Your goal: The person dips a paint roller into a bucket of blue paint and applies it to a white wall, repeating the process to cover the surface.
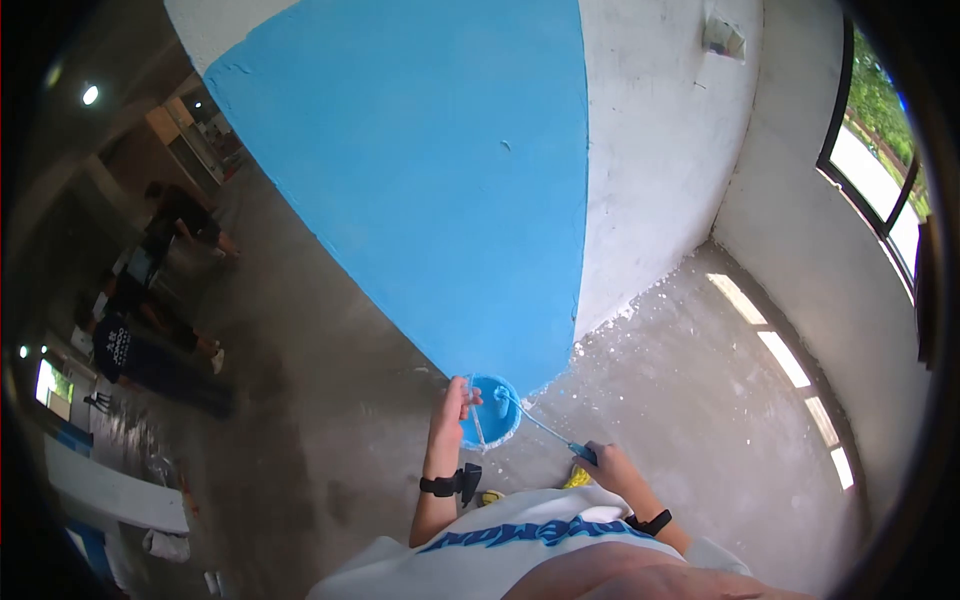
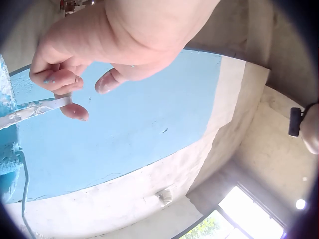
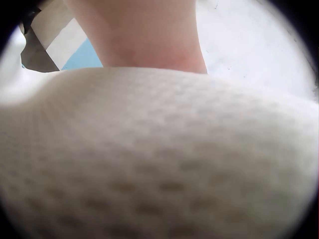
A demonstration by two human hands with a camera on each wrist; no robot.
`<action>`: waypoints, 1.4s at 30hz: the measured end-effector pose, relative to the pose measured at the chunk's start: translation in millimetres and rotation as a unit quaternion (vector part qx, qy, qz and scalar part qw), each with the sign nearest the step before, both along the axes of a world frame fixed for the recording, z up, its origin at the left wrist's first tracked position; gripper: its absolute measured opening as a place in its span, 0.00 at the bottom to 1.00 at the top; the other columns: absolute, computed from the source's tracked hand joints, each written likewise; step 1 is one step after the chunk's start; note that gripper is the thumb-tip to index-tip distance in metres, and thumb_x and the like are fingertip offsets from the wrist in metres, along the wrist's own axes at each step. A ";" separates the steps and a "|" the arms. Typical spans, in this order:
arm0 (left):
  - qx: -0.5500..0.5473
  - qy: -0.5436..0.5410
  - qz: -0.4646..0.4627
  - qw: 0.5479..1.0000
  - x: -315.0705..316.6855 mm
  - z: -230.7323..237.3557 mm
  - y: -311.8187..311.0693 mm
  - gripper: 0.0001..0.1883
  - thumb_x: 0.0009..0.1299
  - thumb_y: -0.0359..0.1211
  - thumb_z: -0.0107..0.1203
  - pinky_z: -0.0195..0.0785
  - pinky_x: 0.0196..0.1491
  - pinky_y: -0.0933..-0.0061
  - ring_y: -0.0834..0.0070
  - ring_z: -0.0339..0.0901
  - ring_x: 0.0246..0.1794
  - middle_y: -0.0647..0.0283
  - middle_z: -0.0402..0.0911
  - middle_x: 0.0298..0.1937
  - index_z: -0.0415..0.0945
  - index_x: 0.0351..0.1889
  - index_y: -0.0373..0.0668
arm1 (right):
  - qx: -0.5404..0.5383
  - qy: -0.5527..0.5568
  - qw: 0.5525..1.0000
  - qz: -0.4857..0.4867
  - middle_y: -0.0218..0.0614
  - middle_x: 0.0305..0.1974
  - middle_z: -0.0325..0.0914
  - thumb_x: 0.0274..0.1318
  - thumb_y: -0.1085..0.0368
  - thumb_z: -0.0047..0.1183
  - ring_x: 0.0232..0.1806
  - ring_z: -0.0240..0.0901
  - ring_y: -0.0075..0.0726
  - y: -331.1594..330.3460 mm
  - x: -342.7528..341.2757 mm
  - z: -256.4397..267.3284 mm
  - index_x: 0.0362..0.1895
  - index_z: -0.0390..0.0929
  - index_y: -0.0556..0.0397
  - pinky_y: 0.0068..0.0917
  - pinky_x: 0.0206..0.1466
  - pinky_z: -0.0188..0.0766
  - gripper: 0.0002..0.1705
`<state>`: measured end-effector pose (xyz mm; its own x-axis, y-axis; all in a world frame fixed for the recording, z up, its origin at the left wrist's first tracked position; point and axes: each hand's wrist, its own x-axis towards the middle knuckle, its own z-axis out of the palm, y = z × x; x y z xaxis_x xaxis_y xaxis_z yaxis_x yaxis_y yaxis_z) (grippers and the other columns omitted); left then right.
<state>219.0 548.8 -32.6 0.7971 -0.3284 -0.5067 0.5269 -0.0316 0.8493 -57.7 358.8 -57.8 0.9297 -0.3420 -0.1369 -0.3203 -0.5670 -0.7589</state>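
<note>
This is looking like a large, unfinished indoor hall under decoration. A smooth light-blue painted wall section (image 1: 430, 180) is meeting rough off-white plaster (image 1: 650, 150), and white specks (image 1: 625, 312) are dotting the bare grey concrete-like floor (image 1: 660, 440) along its foot. A round, blue-coated paint bucket (image 1: 507, 432) is hanging nearby, daylight is entering through a dark-framed glass window (image 1: 880, 150), and darkly clothed people (image 1: 120, 345) are occupying the dim far side.
</note>
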 end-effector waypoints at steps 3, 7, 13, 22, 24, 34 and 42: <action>0.004 -0.002 0.017 1.000 -12.1 5.4 -26.5 0.16 0.64 0.44 0.52 0.47 0.16 0.84 0.83 0.74 0.22 0.60 0.82 0.28 0.74 0.28 0.40 | 0.014 0.008 0.999 -0.032 0.56 0.22 0.74 0.55 0.58 0.58 0.26 0.73 0.62 -15.6 -15.0 8.9 0.33 0.77 0.60 0.45 0.31 0.70 0.15; 0.015 0.010 0.011 1.000 -19.4 9.0 -76.7 0.15 0.64 0.43 0.52 0.48 0.16 0.84 0.83 0.74 0.21 0.59 0.82 0.29 0.74 0.27 0.40 | 0.035 -0.003 0.997 -0.063 0.56 0.21 0.73 0.55 0.60 0.58 0.24 0.72 0.61 -61.3 -28.9 8.6 0.33 0.77 0.61 0.43 0.29 0.68 0.15; -0.017 -0.012 -0.041 0.999 -22.3 41.9 -160.1 0.14 0.66 0.41 0.49 0.52 0.19 0.84 0.80 0.75 0.24 0.57 0.82 0.32 0.73 0.31 0.38 | 0.011 -0.021 0.997 -0.077 0.54 0.20 0.73 0.54 0.60 0.59 0.22 0.71 0.59 -131.4 -40.3 21.9 0.32 0.77 0.61 0.41 0.28 0.67 0.14; -0.029 -0.019 -0.124 0.992 -6.3 61.2 -279.6 0.14 0.67 0.41 0.47 0.55 0.21 0.84 0.81 0.72 0.22 0.57 0.82 0.33 0.73 0.31 0.39 | 0.020 0.004 0.989 -0.146 0.52 0.18 0.70 0.54 0.61 0.59 0.19 0.67 0.55 -218.7 -37.4 29.5 0.30 0.76 0.63 0.39 0.26 0.64 0.14; -0.033 -0.021 -0.137 0.990 -3.2 57.3 -313.6 0.18 0.64 0.43 0.50 0.49 0.20 0.82 0.84 0.61 0.16 0.59 0.80 0.23 0.77 0.26 0.35 | 0.020 0.013 0.987 -0.160 0.52 0.18 0.70 0.54 0.61 0.59 0.18 0.65 0.53 -244.8 -37.1 29.8 0.30 0.76 0.63 0.38 0.25 0.63 0.15; 0.010 -0.046 -0.138 0.989 -15.6 63.2 -392.0 0.17 0.67 0.41 0.46 0.53 0.22 0.82 0.84 0.64 0.17 0.59 0.81 0.24 0.78 0.27 0.37 | 0.086 0.062 0.984 -0.143 0.43 0.15 0.61 0.56 0.61 0.56 0.17 0.55 0.36 -365.2 -38.7 56.1 0.28 0.73 0.64 0.33 0.24 0.58 0.16; 0.032 -0.050 -0.053 0.997 -46.5 81.7 -429.4 0.17 0.66 0.40 0.47 0.52 0.23 0.81 0.83 0.65 0.20 0.59 0.80 0.24 0.77 0.26 0.35 | 0.066 0.079 0.995 -0.010 0.52 0.17 0.66 0.59 0.60 0.54 0.18 0.59 0.51 -456.6 -15.3 92.6 0.29 0.72 0.64 0.37 0.25 0.61 0.17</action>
<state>172.4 119.5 49.1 0.8073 -0.3822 -0.4498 0.4312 -0.1384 0.8916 -73.0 -97.8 34.8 0.8860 -0.3296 -0.3260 -0.4520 -0.4577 -0.7657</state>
